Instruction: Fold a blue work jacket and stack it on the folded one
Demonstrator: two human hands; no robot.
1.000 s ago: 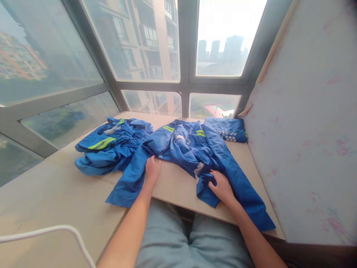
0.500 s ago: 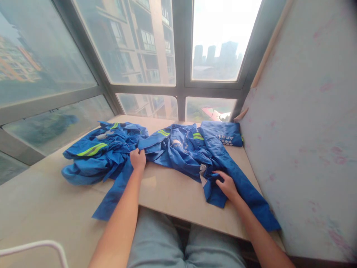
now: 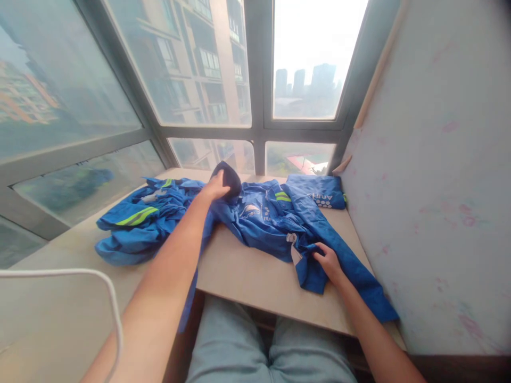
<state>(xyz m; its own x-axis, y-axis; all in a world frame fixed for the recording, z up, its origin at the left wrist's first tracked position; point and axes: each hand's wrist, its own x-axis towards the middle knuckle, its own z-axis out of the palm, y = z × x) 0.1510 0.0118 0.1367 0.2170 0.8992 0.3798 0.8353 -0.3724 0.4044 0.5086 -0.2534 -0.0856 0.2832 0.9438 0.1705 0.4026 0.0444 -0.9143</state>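
Observation:
A blue work jacket [image 3: 261,226] with yellow-green reflective strips lies spread in front of me. My left hand [image 3: 216,186] is closed on one of its sleeves [image 3: 229,182], which is lifted near the window side with its dark opening showing. At the jacket's right side, my right hand [image 3: 328,261] pinches a blue edge of the cloth beside a whitish patch. Left of the jacket lies a second blue garment [image 3: 139,231], crumpled, with a similar strip. My left forearm hides part of it.
A folded blue garment [image 3: 319,192] with white print sits at the back right, against the patterned wall [image 3: 435,202]. Windows [image 3: 207,69] stand behind the pale tabletop [image 3: 243,271]. A white cable [image 3: 59,273] crosses the lower left.
My left hand has moved up and away from me, raising the jacket's sleeve and turning its opening into view. My right hand keeps its hold at nearly the same spot.

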